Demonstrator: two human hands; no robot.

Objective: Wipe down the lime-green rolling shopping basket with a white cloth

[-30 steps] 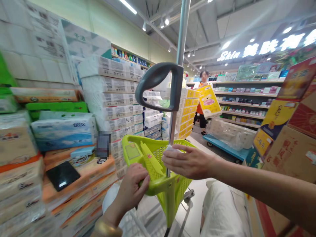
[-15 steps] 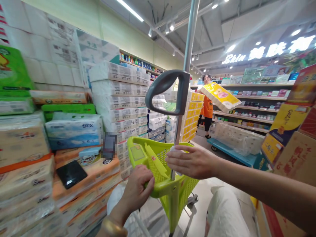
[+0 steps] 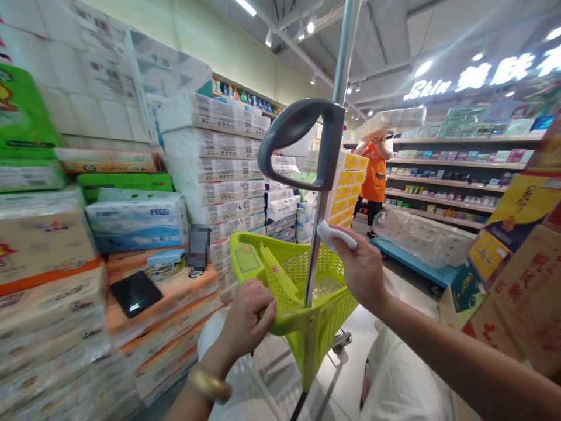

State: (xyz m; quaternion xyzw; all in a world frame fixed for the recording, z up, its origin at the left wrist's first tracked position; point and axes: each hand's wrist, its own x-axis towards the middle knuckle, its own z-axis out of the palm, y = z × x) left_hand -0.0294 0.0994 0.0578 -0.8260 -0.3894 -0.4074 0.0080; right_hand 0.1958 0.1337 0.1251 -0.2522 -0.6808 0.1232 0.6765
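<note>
A green shopping basket (image 3: 307,321) on wheels stands before me, with a metal pole (image 3: 345,58) rising from its near rim. A grey loop handle (image 3: 331,146) is fixed to the pole. My left hand (image 3: 252,310), with a gold bangle above the wrist, is wrapped over the basket's near left rim. My right hand (image 3: 362,266) pinches a white cloth or tissue (image 3: 337,235) just right of the pole, below the handle. The cloth's left end is at the pole; whether it touches is hard to tell.
Stacked tissue packs (image 3: 219,187) line the left side, with a black tablet-like device (image 3: 135,292) on a lower pack. Cartons (image 3: 517,292) stand at the right. Farther back, a person in orange (image 3: 374,175) lifts a large pack near a blue flat trolley (image 3: 412,260).
My right hand has turned and come slightly up and right, from lying flat against the pole to pinching the cloth beside it. My left hand stays on the rim. The person behind has raised the pack.
</note>
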